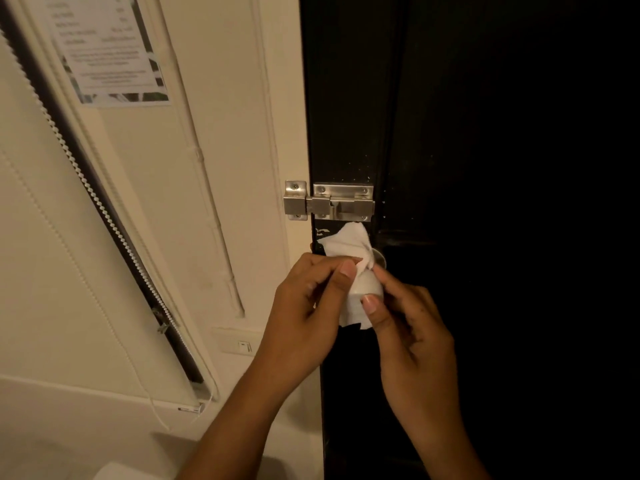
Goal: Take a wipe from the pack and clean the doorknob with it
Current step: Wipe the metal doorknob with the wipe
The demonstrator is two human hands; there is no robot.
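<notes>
A white wipe [348, 242] is draped over the doorknob [380, 259] on the dark door, and only a metal sliver of the knob shows at the wipe's right edge. My left hand [308, 303] pinches the wipe from the left with thumb and forefinger. My right hand [408, 327] pinches it from the right, thumb pressed on the lower part of the cloth. Both hands meet around the wrapped knob. The pack of wipes is not in view.
A steel slide bolt [329, 201] spans the door [485, 168] and the cream frame just above the knob. A light switch [244, 346] sits on the wall at lower left. A blind with a bead chain [104, 209] and a printed notice [107, 50] hang to the left.
</notes>
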